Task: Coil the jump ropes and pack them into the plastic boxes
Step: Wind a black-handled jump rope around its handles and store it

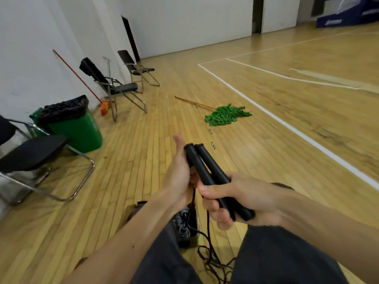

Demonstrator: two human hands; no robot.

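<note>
Over the wooden floor (143,152), right hand (244,198) clenches 2 black handles (206,166); left hand (178,175) touches them, grip unclear.

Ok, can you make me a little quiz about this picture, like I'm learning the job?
1. True or false: the right hand grips both black handles together.
2. Pick one: the rope A) trails loose down to the floor, B) is wound tightly round the handles.
3. Fill in: the mop lying on the floor has a ____ head.

Key: 1 true. 2 A. 3 green.
</note>
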